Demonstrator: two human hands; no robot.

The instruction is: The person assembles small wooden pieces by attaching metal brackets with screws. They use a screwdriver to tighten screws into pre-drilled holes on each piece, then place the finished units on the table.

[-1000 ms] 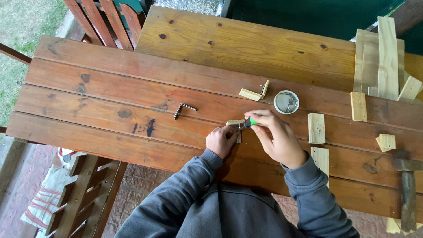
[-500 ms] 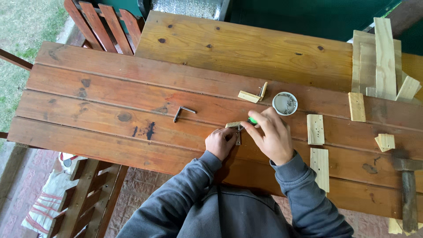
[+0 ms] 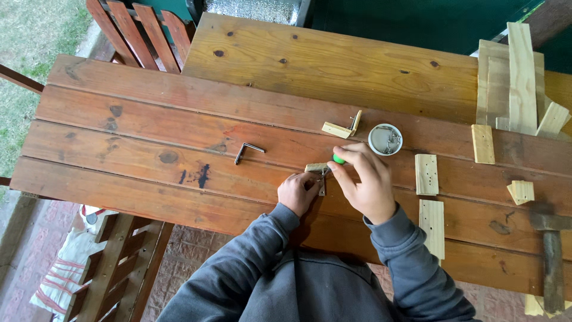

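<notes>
A small wooden block (image 3: 316, 169) with a metal bracket (image 3: 322, 186) hanging from its near edge is pinned on the tabletop (image 3: 149, 128), close to the middle of the view. It is steadied by the left hand (image 3: 298, 192), whose fingers are curled tight against its near side. At two o'clock from that hand, the right hand (image 3: 364, 182) is closed around a green-handled tool (image 3: 338, 158), probably a screwdriver, though only the handle tip shows.

The block is judged light, stiff and easily skidded on the smooth planks, so it is best held flat by its long edges, clear of the bracket. It looks pale, unfinished and rectangular.

A round tin of small metal parts (image 3: 385, 139) lies at one o'clock from the block, and a bent metal angle (image 3: 247, 151) at ten o'clock.
</notes>
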